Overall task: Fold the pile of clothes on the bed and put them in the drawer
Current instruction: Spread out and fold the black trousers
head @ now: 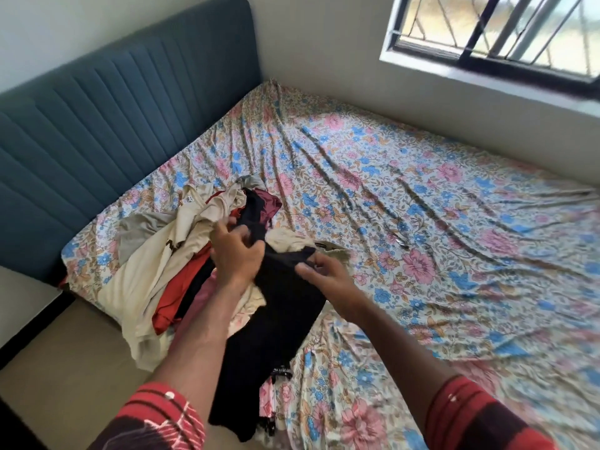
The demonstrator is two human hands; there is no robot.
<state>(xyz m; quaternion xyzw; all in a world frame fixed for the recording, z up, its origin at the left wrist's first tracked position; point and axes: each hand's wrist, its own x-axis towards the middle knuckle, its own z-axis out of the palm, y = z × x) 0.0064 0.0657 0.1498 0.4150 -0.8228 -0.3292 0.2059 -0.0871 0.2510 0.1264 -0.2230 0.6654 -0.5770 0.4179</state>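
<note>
A pile of clothes in cream, grey, red and maroon lies at the bed's near left corner. A black garment hangs from both my hands down over the bed's edge. My left hand grips its top edge with curled fingers. My right hand pinches the same edge a little to the right. No drawer is in view.
The bed has a wrinkled floral sheet. A blue padded headboard runs along the left. A small dark object lies on the sheet right of the pile. A barred window is at the top right. Beige floor lies at the lower left.
</note>
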